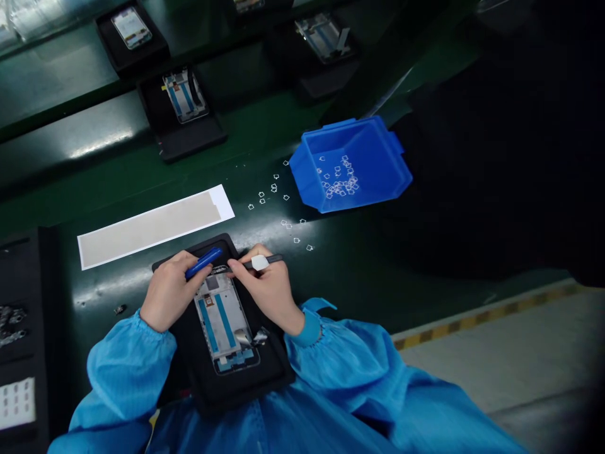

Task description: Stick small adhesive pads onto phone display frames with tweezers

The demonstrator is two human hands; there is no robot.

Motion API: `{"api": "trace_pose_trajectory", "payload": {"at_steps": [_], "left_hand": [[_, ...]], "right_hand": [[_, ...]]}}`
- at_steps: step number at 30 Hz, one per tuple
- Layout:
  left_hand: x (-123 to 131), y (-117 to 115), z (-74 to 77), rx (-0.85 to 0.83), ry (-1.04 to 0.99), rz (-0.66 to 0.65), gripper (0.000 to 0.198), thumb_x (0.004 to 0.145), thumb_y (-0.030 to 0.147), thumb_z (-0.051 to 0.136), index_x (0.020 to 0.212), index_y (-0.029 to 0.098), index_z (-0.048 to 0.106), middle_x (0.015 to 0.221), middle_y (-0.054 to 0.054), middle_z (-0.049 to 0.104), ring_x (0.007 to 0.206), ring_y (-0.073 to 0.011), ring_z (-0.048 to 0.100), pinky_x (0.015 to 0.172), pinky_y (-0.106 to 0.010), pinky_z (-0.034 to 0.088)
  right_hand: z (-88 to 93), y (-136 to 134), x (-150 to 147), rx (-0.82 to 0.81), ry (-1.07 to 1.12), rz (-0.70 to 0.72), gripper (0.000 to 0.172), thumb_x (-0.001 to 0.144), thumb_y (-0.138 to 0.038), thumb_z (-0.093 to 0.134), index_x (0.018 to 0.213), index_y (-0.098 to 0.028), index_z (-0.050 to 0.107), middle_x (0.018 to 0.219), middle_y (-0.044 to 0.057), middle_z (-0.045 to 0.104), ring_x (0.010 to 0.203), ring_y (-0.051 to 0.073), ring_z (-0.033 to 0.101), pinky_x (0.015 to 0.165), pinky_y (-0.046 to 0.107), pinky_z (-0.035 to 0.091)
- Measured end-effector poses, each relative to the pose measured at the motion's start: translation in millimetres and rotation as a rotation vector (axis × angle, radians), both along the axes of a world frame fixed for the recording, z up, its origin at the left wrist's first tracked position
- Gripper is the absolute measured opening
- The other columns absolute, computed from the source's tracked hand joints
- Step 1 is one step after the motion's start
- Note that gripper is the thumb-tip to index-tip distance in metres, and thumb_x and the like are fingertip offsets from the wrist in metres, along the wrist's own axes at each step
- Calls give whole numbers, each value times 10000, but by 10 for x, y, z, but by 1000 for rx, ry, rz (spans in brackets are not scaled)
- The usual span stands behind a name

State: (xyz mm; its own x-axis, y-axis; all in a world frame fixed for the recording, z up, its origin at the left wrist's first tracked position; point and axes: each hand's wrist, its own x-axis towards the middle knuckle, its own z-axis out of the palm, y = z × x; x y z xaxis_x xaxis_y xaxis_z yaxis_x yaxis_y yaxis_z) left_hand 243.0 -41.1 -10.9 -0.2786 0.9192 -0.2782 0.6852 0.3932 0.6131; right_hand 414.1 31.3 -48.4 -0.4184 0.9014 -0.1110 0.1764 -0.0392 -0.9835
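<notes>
A phone frame (225,325) with blue strips lies in a black tray (246,378) right in front of me. My left hand (167,293) is closed round a blue pen-like tool (204,262) whose tip points at the frame's top edge. My right hand (269,290) is closed on dark tweezers (265,260) with a white band, tip also at the frame's top edge. Both sleeves are blue.
A blue bin (352,162) of small white parts sits to the upper right, with several loose parts (283,211) scattered on the green bench. A white backing strip (154,226) lies to the left. More black trays with phone frames (182,110) stand farther back.
</notes>
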Motion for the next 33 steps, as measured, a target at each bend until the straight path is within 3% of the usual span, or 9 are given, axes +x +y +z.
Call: {"api": "trace_pose_trajectory", "payload": {"at_steps": [12, 21, 33], "left_hand": [[6, 14, 10, 1, 35, -2, 193, 875, 352, 571, 894, 221, 711, 933, -23, 702, 837, -197, 671, 749, -308, 501], [106, 25, 18, 5, 172, 5, 130, 880, 315, 606, 869, 214, 687, 874, -11, 670, 764, -185, 650, 646, -288, 460], [122, 138, 112, -157, 365, -147, 134, 915, 324, 591, 981, 250, 682, 986, -14, 682, 807, -197, 657, 600, -280, 412]], "right_hand": [[6, 0, -3, 2, 11, 0, 269, 841, -343, 661, 643, -231, 517, 522, -50, 510, 490, 138, 558, 504, 272, 417], [0, -5, 4, 39, -17, 1, 268, 853, -338, 649, 641, -222, 533, 552, -41, 521, 511, 130, 547, 516, 267, 411], [5, -30, 59, 117, -17, 2, 264, 863, -311, 635, 637, -221, 532, 568, -46, 478, 501, 109, 470, 506, 257, 373]]}}
